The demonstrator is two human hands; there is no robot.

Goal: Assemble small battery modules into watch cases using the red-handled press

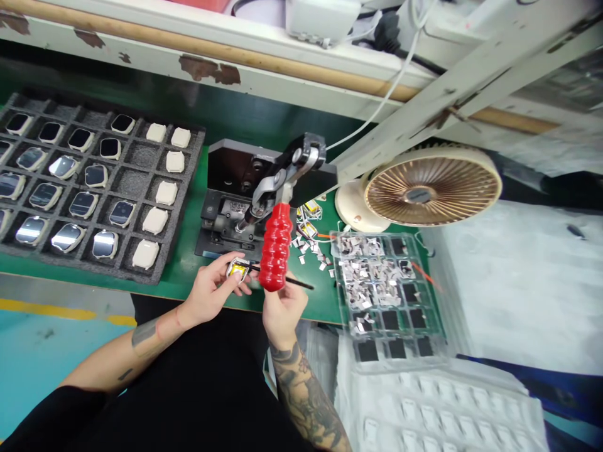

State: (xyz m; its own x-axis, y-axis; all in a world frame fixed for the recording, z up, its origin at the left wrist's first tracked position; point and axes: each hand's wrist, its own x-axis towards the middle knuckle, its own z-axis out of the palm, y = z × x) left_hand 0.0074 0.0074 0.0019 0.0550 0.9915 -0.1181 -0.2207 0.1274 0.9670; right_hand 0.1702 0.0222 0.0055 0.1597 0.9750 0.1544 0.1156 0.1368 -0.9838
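My left hand (214, 289) grips a small watch case (237, 270) by its edges, its open side up and a yellow part showing inside. In my right hand (284, 307) is a slim black tool, apparently tweezers (299, 284), with its tip at the case. The red handle (276, 248) of a toggle clamp hangs in front of my right fingers and hides part of them and of the tool. Just beyond both hands stands the black press fixture (235, 213) that bears this clamp.
At the left lies a grey foam tray (160, 273) of watches and pale cases. On the right are a clear compartment tray (348, 339) with small pieces, loose white bits (315, 254) and a beige fan (433, 188). A shelf edge (141, 44) runs above.
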